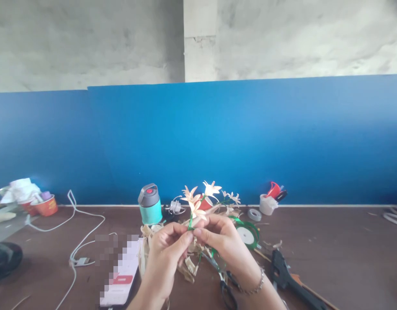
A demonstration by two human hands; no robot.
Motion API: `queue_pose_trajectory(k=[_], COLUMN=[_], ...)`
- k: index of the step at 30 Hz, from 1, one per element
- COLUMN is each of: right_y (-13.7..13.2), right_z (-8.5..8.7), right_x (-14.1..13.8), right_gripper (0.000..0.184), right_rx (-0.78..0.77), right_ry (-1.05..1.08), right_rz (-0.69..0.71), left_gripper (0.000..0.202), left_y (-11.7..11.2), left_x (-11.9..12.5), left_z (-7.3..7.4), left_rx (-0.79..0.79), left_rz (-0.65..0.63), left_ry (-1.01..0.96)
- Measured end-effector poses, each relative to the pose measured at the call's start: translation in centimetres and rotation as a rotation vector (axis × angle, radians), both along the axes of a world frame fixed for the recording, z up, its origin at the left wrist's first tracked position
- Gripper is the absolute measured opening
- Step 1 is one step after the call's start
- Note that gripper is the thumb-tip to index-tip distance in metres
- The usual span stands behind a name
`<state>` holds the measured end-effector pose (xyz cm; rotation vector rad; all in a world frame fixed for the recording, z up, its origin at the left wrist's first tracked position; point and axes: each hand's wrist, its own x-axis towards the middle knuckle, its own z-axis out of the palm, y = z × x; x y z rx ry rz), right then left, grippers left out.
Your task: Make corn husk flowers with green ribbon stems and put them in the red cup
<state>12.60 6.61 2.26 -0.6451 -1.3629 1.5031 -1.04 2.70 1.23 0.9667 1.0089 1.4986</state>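
Observation:
My left hand [170, 247] and my right hand [222, 237] meet at the centre, thumbs and fingers pinched on the green stem of a small handmade flower spray [196, 211]. Its pale cream, pointed-petal blossoms rise above my fingertips. The fingers hide the lower part of the stem. Below my hands lie pale dried strips [188, 271] and a pair of scissors [229, 295] with black handles. Just right of my right hand is a spool of green ribbon [246, 236]. More small pale flowers [233, 198] show behind it.
A turquoise flask [150, 206] stands behind my left hand. A phone [122, 275] and white cable [85, 237] lie left; red cups [46, 206] stand farther left. At right are a black glue gun [290, 280], a tape roll [254, 214] and a white cup [267, 204] of tools. A blue partition [243, 137] bounds the back.

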Motion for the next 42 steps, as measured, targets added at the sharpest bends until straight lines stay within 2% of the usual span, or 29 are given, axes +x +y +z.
queue_pose_trajectory(k=[3, 9, 15, 20, 26, 34, 42], right_y=[0.1, -0.2, 0.1, 0.4, -0.1, -0.6, -0.9], right_z=[-0.1, 0.0, -0.3, -0.7, -0.1, -0.1, 0.0], right_x=[0.3, 0.3, 0.0, -0.2, -0.5, -1.7, -2.0], right_gripper=[0.024, 0.028, 0.028, 0.026, 0.023, 0.024, 0.025], right_rx=[0.011, -0.064, -0.113, -0.134, -0.065, -0.125, -0.16], right_ry=[-0.029, -0.03, -0.01, 0.012, 0.073, 0.209, 0.215], right_rz=[0.028, 0.068, 0.116, 0.159, -0.032, -0.108, -0.242], left_gripper=[0.027, 0.029, 0.029, 0.026, 0.024, 0.029, 0.032], left_y=[0.0, 0.0, 0.2, 0.4, 0.7, 0.5, 0.4], left_x=[0.1, 0.5, 0.5, 0.2, 0.1, 0.9, 1.3], left_z=[0.2, 0.1, -0.4, -0.7, -0.8, -0.8, -0.8], left_rx=[-0.028, -0.046, -0.044, 0.002, 0.025, -0.001, 0.008], left_rz=[-0.019, 0.0, 0.037, 0.043, 0.093, 0.057, 0.108], left_ry=[-0.059, -0.16, -0.171, -0.094, -0.019, 0.009, -0.041])
